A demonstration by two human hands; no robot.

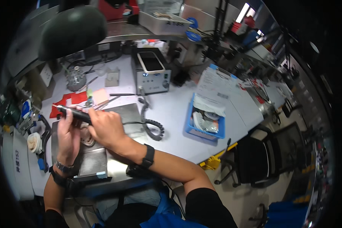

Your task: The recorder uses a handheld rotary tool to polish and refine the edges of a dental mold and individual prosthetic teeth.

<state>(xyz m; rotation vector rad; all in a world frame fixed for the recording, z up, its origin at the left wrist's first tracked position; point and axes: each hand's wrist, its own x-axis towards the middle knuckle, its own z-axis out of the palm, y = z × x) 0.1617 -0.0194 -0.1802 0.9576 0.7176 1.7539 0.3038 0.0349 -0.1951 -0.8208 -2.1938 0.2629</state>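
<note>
My right hand (107, 129) grips a black pen-shaped handpiece (74, 113) that points left; a coiled black cord (152, 128) runs from it toward a grey control box (151, 78). My left hand (67, 137) is curled beside it, its fingers at the tool's front end, over a small round part (88, 141) on a grey metal work plate (119, 114). What the left fingers pinch is hidden. Both wrists wear dark bands.
A blue bin (205, 123) with bagged parts sits at the right, papers (216, 85) behind it. Red cloth scraps (70, 100) and tweezers (108, 102) lie beyond my hands. A dark lamp shade (73, 30) hangs at upper left. A black chair (266, 155) stands beside the table.
</note>
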